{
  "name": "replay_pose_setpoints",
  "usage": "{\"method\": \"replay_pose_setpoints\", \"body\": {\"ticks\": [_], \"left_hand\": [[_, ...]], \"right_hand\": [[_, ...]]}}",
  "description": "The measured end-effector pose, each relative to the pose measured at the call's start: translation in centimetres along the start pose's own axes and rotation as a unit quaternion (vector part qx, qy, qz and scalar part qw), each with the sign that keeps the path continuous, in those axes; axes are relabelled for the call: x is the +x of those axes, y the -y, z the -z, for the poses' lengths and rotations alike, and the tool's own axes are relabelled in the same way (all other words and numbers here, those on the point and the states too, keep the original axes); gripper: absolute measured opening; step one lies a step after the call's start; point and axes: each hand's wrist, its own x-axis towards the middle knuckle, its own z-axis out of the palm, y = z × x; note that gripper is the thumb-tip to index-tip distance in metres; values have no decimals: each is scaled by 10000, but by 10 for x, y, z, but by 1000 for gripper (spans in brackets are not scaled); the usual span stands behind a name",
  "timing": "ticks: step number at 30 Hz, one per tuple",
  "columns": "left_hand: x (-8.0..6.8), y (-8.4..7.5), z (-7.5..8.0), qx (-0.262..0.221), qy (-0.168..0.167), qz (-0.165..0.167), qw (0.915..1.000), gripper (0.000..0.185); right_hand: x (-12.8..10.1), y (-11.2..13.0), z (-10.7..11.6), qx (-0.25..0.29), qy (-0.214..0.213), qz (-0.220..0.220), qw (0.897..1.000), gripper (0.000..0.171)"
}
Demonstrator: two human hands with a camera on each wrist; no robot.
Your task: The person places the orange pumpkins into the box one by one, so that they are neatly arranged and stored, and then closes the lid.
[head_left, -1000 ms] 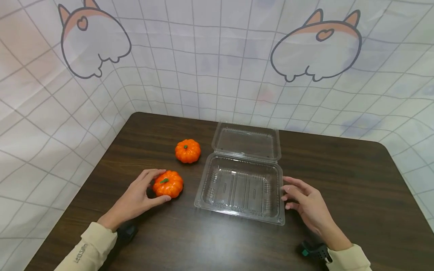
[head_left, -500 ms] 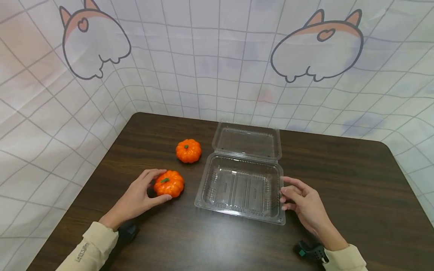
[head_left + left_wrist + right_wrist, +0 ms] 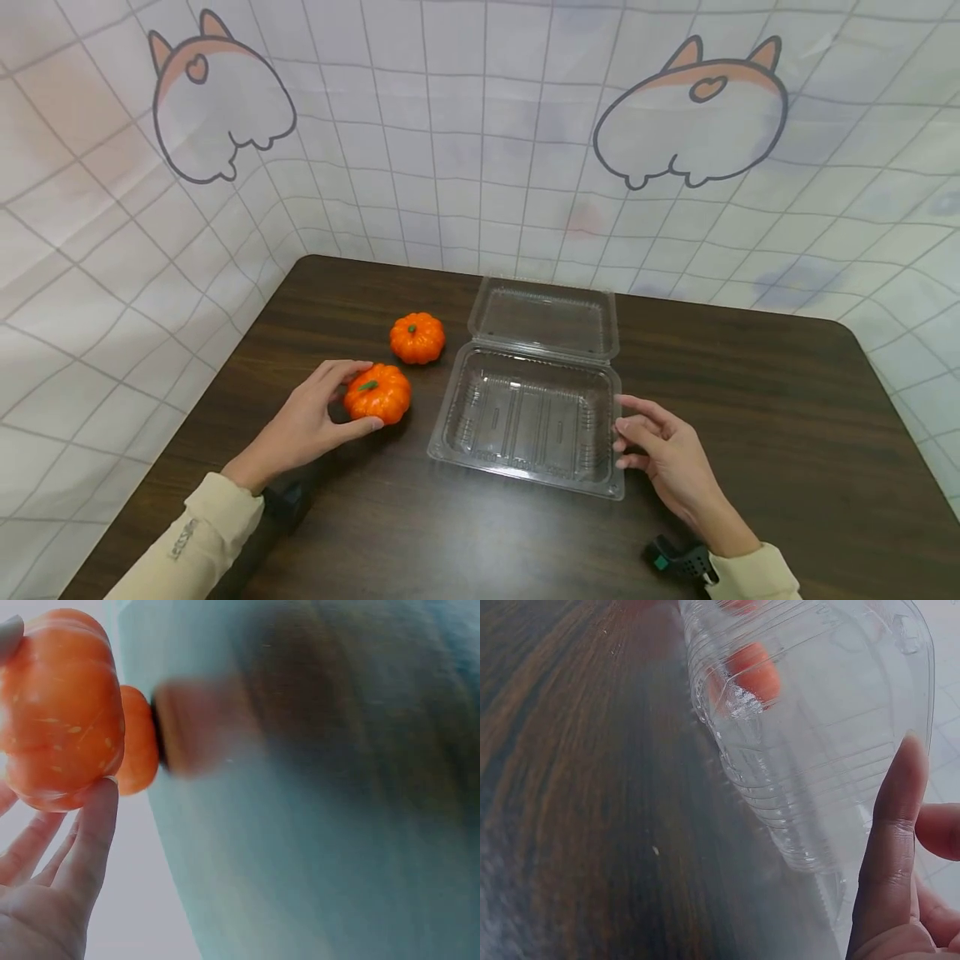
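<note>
A person's left hand (image 3: pixel 311 421) gripped the nearer of two small orange pumpkins (image 3: pixel 378 394) on a dark wooden table (image 3: pixel 750 400), thumb at its front and fingers curled round its top and back. The left wrist view showed that pumpkin (image 3: pixel 60 705) pinched between fingertip and thumb, seemingly raised a little off the wood. The second pumpkin (image 3: pixel 417 337) sat just beyond it, untouched. To the right lay a clear plastic clamshell box (image 3: pixel 532 412), empty, its hinged lid (image 3: pixel 546 317) folded back flat. The right hand (image 3: pixel 663 454) rested at the box's right rim, fingers loosely bent against the wall, steadying rather than clasping; the right wrist view showed one finger (image 3: pixel 889 825) laid along the ribbed plastic (image 3: pixel 810 750).

The step in hand appeared to be the pick-up of the first pumpkin. The next move would call for carrying it rightward over the near wall and setting it in the tray while the right hand kept the light box from sliding.

Compared with half a second earlier, the held pumpkin stood slightly higher and farther from the table's near edge, and the left hand had risen with it; the right hand had edged closer against the box.
</note>
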Motion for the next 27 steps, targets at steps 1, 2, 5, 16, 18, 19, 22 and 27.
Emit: {"method": "replay_pose_setpoints", "body": {"ticks": [1, 2, 5, 16, 18, 19, 22, 27], "left_hand": [[2, -2, 0, -3, 3, -29, 10000, 77], [4, -4, 0, -12, 10, -64, 10000, 77], [11, -12, 0, -47, 53, -172, 9998, 77], [33, -43, 2, -149, -20, -757, 9970, 78], [37, -49, 1, -177, 26, -829, 9964, 78], [39, -52, 0, -205, 41, -872, 9960, 78], [46, -60, -3, -277, 72, -1020, 9944, 76], [54, -70, -9, -405, 175, -1168, 9922, 74]], "right_hand": [[0, 0, 0, -12, 4, -14, 10000, 49], [0, -1, 1, -28, 0, -44, 10000, 49], [-1, -1, 3, -77, -24, -115, 9999, 51], [-2, -4, 4, 29, 38, -85, 10000, 52], [-2, -4, 3, -11, -7, -87, 10000, 52], [-2, -4, 3, -41, -33, -78, 10000, 52], [-1, -3, 2, -87, -72, -30, 9999, 52], [-1, -3, 2, -70, 2, 8, 10000, 53]]}}
